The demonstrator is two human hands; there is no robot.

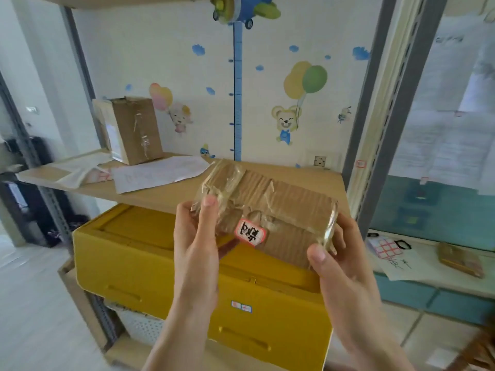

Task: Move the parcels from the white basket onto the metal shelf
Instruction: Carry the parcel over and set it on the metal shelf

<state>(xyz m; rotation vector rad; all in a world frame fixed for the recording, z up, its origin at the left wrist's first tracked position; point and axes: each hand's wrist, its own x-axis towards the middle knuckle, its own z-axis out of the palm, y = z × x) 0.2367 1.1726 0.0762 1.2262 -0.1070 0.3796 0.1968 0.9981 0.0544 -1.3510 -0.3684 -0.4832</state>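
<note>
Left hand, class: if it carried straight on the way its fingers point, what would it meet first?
Probably the shelf board's front edge, beyond the taped cardboard parcel the left hand grips; depth unclear.

Red-bordered sticker (250,232) on parcel (278,199): black handwritten characters, upside down, not legible.

— What's on the wall?
— A blue height chart (237,89), a bear sticker (286,124) holding balloons (308,79), and a socket (320,161).
— And lower down?
— A yellow storage box (166,266), its lid closed.
</note>
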